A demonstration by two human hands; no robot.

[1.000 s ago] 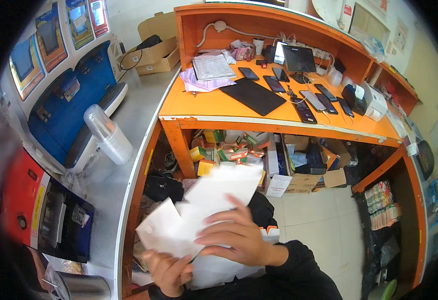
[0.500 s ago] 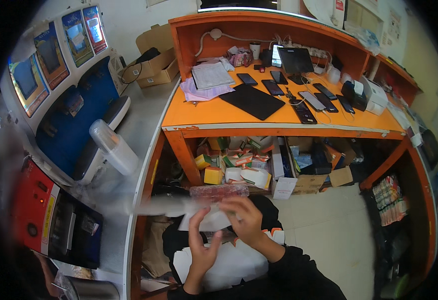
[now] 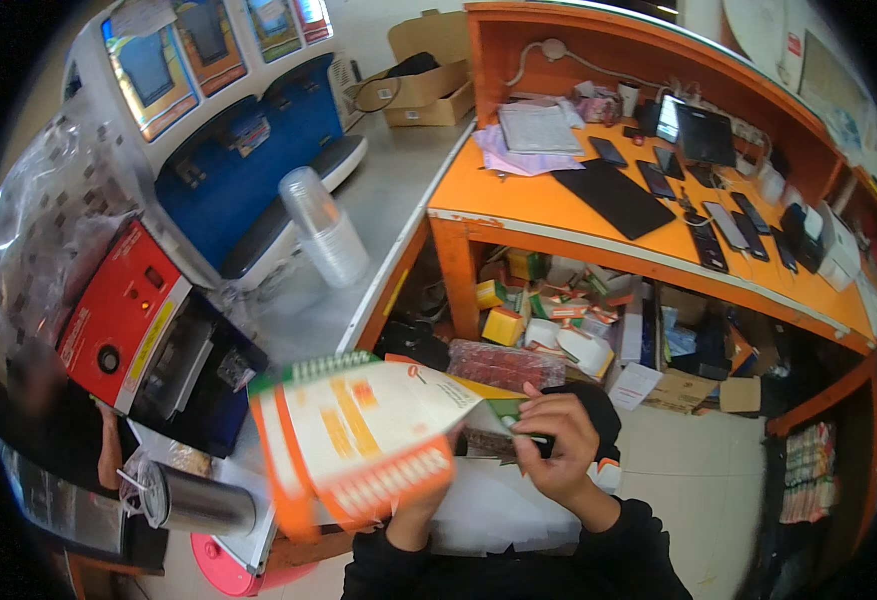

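A printed paperboard carton (image 3: 358, 430), white with orange and green bands, hangs tilted in the air before me, partly blurred by motion. Its right end bends open into a flap. My right hand (image 3: 563, 445) pinches that end between thumb and fingers. Under the carton's lower right side comes my left hand (image 3: 421, 510), close against it; the carton hides its fingers. Below both hands, a stack of flat white cartons (image 3: 503, 525) with some orange edges lies across my lap.
A steel tumbler (image 3: 203, 500), a red-fronted machine (image 3: 123, 320) and stacked clear cups (image 3: 323, 230) stand on the left counter. Another person's arm (image 3: 108, 450) shows there. Phones lie on the orange desk (image 3: 518, 195). Crumpled cartons (image 3: 558, 310) and a wrapped red bundle (image 3: 506, 365) sit beneath it.
My view has turned left. The blurred pale sheet at my hands now shows as a printed carton, opened out and swung leftward. My left hand has gone behind it.
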